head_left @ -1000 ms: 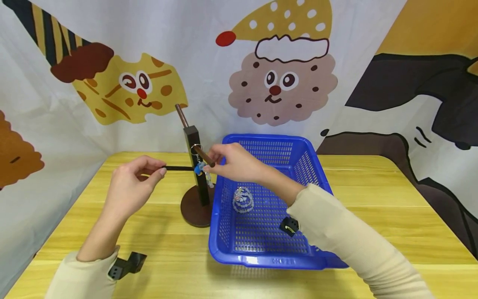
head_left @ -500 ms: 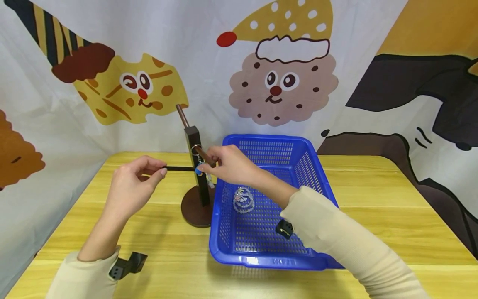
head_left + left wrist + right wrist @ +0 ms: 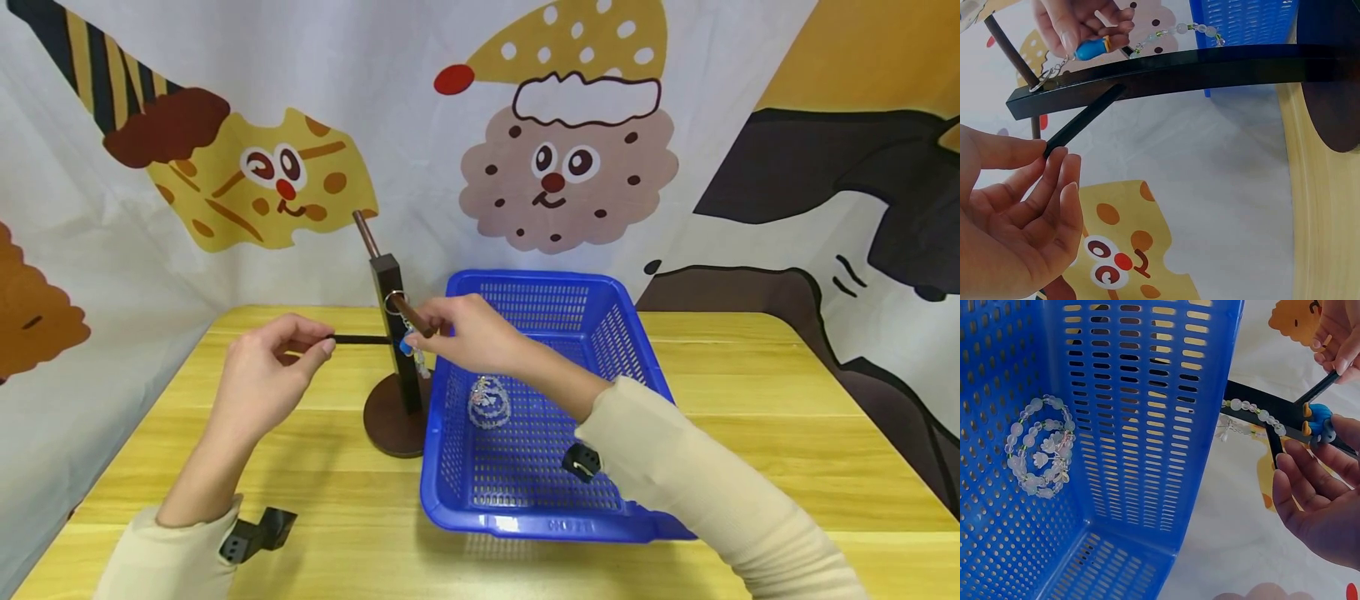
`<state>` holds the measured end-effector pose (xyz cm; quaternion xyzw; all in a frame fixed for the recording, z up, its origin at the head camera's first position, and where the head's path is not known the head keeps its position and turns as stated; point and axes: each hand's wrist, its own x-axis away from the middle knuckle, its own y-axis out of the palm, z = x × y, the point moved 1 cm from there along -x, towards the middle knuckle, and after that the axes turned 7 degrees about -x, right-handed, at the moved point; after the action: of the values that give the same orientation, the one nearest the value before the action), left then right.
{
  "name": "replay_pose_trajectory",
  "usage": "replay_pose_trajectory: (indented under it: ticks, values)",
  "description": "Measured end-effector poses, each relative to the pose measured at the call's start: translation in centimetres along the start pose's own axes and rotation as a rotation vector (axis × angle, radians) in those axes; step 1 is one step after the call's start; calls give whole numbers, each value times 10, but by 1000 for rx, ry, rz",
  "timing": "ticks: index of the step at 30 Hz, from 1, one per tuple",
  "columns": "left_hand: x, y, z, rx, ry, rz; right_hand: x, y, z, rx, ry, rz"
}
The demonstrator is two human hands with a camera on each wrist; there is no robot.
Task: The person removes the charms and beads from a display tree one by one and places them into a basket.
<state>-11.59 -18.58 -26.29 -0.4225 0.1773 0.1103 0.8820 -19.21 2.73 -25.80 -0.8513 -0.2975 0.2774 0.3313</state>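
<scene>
A dark wooden stand (image 3: pixel 405 379) with several pegs rises from a round base beside the basket. My left hand (image 3: pixel 262 375) pinches the tip of its black side peg (image 3: pixel 1085 120) between thumb and fingers. From the brown upper peg (image 3: pixel 414 317) hangs a keychain by its metal ring (image 3: pixel 396 302). My right hand (image 3: pixel 476 336) pinches the keychain's small blue figure (image 3: pixel 1319 420) between thumb and fingers, which partly cover it in the head view. A pale beaded bracelet (image 3: pixel 1260 412) hangs on the stand just below the figure.
A blue plastic basket (image 3: pixel 551 527) stands to the right of the stand. Pale beaded bracelets (image 3: pixel 489 402) lie inside it, near its left wall. Everything rests on a yellow wooden table (image 3: pixel 750 400), with a printed cartoon cloth (image 3: pixel 420 167) behind.
My right hand and the blue figure have shifted slightly down and to the right. The left hand keeps its place on the black peg.
</scene>
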Motion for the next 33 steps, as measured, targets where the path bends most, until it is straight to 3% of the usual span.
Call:
replay_pose_trajectory:
  ticks: [33]
  values:
    - [0, 0, 1, -3, 5, 1, 29, -25, -9, -42, -59, -66]
